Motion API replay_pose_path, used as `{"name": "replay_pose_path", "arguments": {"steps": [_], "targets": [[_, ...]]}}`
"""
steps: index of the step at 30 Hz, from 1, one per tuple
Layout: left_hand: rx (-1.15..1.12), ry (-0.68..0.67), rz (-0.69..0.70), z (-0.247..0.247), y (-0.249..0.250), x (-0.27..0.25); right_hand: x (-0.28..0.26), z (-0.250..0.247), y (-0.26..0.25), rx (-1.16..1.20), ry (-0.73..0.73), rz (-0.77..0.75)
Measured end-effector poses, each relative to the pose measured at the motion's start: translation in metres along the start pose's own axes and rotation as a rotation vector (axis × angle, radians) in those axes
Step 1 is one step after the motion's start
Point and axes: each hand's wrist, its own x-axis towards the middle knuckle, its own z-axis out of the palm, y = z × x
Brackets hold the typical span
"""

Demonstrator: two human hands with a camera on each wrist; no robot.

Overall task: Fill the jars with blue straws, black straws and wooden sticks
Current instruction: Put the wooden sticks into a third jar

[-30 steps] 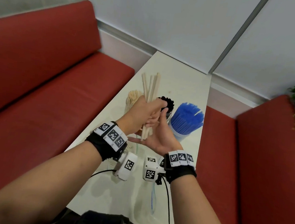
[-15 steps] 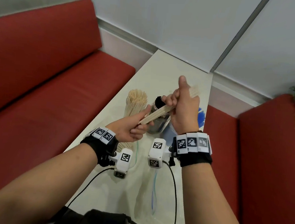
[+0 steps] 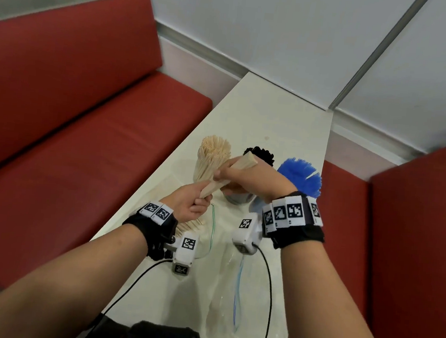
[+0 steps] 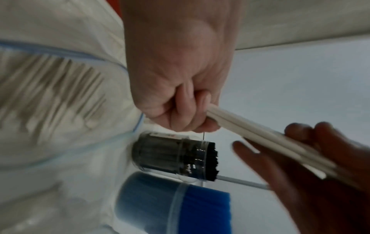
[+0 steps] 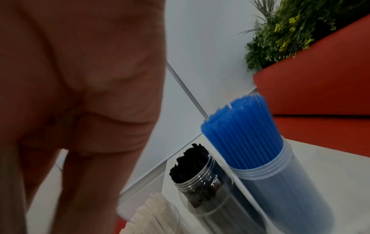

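Observation:
Both hands hold one small bundle of wooden sticks (image 3: 244, 162), tilted up to the right above the jars. My left hand (image 3: 199, 200) grips its lower end; the left wrist view shows the fingers curled round the sticks (image 4: 250, 131). My right hand (image 3: 227, 178) grips the bundle higher up, palm down. Behind the hands stand three clear jars: wooden sticks (image 3: 212, 154), black straws (image 3: 261, 154) and blue straws (image 3: 300, 177). The right wrist view shows the blue straw jar (image 5: 252, 142), the black straw jar (image 5: 200, 174) and the stick jar (image 5: 152, 218) below my palm.
The jars stand on a narrow white table (image 3: 275, 114) between red benches (image 3: 84, 143). Loose sticks (image 3: 190, 226) lie under my left wrist. A clear plastic bag (image 3: 230, 282) and a thin green thread (image 3: 212, 222) lie near the front. A plant (image 5: 284, 31) stands right.
The bundle was upright in my left hand with the right palm open beside it. My right hand has closed on it, and the bundle has tilted and come lower.

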Motion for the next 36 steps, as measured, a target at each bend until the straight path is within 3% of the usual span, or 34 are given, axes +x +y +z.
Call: {"name": "replay_pose_path", "arguments": {"steps": [5, 9, 11, 14, 16, 20, 26, 31, 36], "targets": [[0.203, 0.074, 0.011, -0.004, -0.008, 0.014, 0.037, -0.018, 0.002, -0.068, -0.033, 0.168], [0.463, 0.083, -0.033, -0.02, -0.011, 0.026, 0.069, -0.029, -0.002, -0.141, 0.026, 0.195], [0.774, 0.055, -0.057, -0.027, -0.012, 0.031, 0.082, -0.034, -0.009, -0.157, 0.087, 0.169], [1.466, -0.078, -0.06, -0.037, -0.017, 0.034, 0.097, -0.039, -0.02, -0.22, 0.171, 0.109], [1.853, -0.098, -0.054, -0.045, -0.024, 0.036, 0.105, -0.042, -0.025, -0.202, 0.236, 0.069], [2.354, -0.103, -0.031, -0.064, -0.041, 0.039, 0.117, -0.037, -0.02, -0.185, 0.327, 0.038], [2.432, 0.074, 0.097, -0.072, -0.048, 0.04, 0.132, -0.015, 0.012, -0.282, 0.325, 0.082], [2.354, -0.034, 0.151, -0.08, -0.037, 0.048, 0.142, 0.001, 0.032, -0.31, 0.358, 0.124], [2.444, -0.089, 0.216, -0.086, -0.034, 0.052, 0.15, 0.002, 0.031, -0.312, 0.412, 0.022]]}}
